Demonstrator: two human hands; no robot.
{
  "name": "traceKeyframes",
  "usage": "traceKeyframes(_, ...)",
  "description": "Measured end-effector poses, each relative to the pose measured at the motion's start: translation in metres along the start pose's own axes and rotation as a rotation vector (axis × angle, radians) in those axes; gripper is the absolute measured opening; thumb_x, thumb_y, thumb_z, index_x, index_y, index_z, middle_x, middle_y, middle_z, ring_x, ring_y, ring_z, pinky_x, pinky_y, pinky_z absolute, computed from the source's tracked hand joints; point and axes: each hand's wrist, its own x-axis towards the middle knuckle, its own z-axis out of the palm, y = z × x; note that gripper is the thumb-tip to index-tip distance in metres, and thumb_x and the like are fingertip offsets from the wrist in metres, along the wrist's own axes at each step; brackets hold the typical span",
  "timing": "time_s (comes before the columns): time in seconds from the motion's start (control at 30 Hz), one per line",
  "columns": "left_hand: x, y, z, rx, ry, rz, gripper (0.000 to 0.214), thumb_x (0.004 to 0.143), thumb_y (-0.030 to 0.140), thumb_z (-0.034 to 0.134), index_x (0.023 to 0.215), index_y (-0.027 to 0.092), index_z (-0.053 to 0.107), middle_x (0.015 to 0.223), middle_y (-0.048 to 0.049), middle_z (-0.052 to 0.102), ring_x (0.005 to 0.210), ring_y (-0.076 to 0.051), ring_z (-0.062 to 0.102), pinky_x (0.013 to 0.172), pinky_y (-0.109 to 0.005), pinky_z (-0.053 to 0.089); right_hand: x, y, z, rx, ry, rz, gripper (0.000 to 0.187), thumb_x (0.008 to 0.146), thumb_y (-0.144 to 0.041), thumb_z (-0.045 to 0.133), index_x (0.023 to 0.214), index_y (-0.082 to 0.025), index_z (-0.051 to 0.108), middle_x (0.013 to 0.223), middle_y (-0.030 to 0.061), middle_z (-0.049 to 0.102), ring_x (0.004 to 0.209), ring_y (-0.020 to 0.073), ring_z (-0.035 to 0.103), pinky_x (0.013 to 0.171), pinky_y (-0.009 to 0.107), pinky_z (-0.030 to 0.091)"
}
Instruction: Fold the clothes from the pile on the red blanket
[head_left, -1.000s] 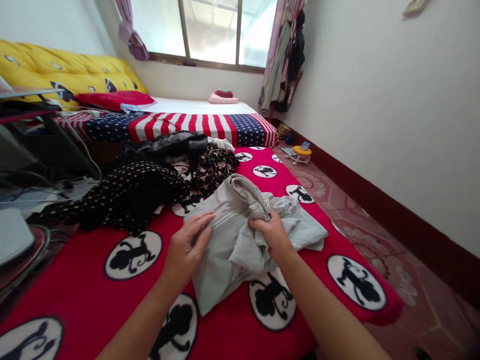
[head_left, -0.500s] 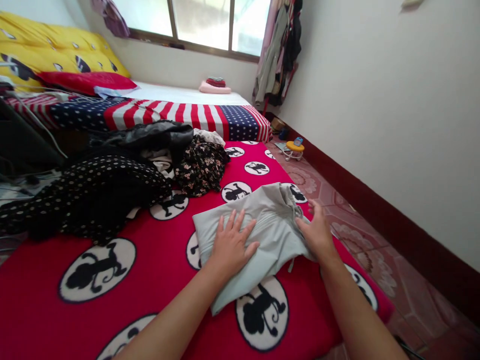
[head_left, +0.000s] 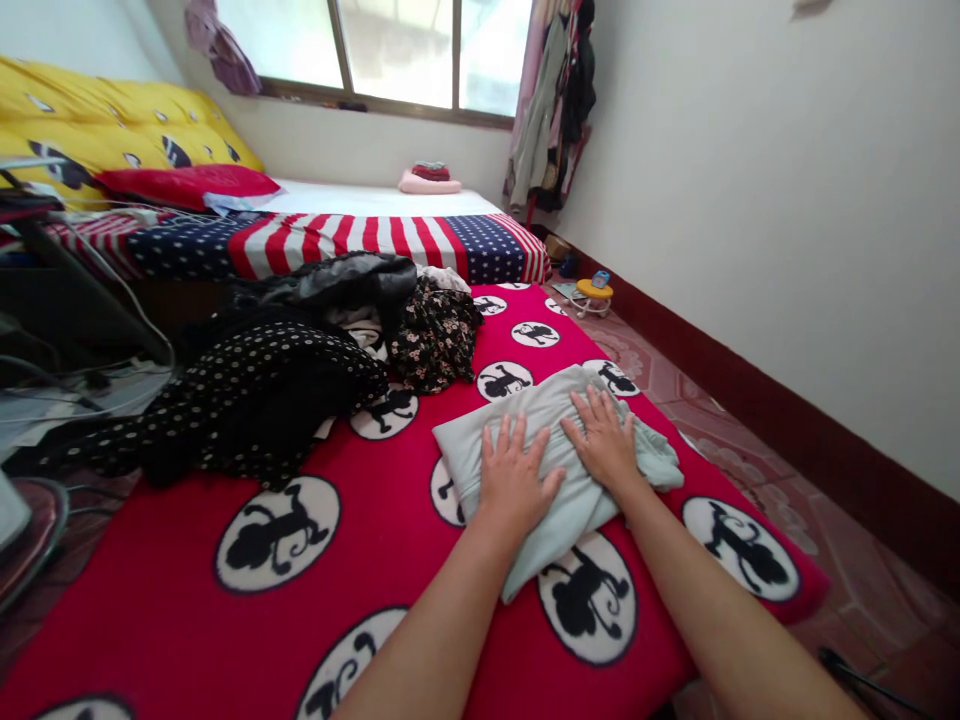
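A pale grey-green garment (head_left: 559,535), folded over on itself, lies on the red bed cover (head_left: 420,560) with its monkey prints. Its gathered edge bunches up at the right end. My left hand (head_left: 517,475) rests flat on the garment's left part, fingers spread. On its upper right part lies my right hand (head_left: 606,445), also flat with fingers apart. Neither hand grips the cloth. What kind of garment it is, I cannot tell for sure.
Left of the garment is a heap of dark clothes (head_left: 300,380), with a floral black piece (head_left: 435,340) on its near side. Beyond stands another bed with a stars-and-stripes cover (head_left: 352,240). A small yellow stool (head_left: 594,290) stands on the tiled floor by the right wall.
My right hand has moved from the garment's gathered right edge onto its top and now lies flat. That edge is turned over. My left hand stays on the cloth; the view has shifted left.
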Motion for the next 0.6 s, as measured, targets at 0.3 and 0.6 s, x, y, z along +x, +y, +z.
traceKeyframes(0.3,-0.006,-0.005,-0.003,-0.04,-0.008,0.008,0.061,0.086,0.054,0.054,0.139,0.025,0.049,0.152,-0.0116,0.037,0.141,-0.032,0.029,0.117,-0.053,0.016,0.0,-0.006,-0.003,-0.059,0.003,0.022,0.053,0.099,-0.049,0.029,0.147,-0.028,0.036,0.158,0.0047,0.024,0.145,0.0272,0.019,0.109,0.067,0.02)
traceKeyframes(0.6,-0.013,-0.007,-0.005,0.013,0.017,0.018,0.057,0.088,0.053,0.051,0.138,0.024,0.05,0.149,-0.0111,0.042,0.139,-0.031,0.033,0.116,-0.049,0.021,0.0,-0.007,-0.001,-0.087,0.03,0.027,0.052,0.099,-0.049,0.028,0.146,-0.027,0.037,0.158,0.0046,0.025,0.145,0.0265,0.02,0.11,0.065,0.021)
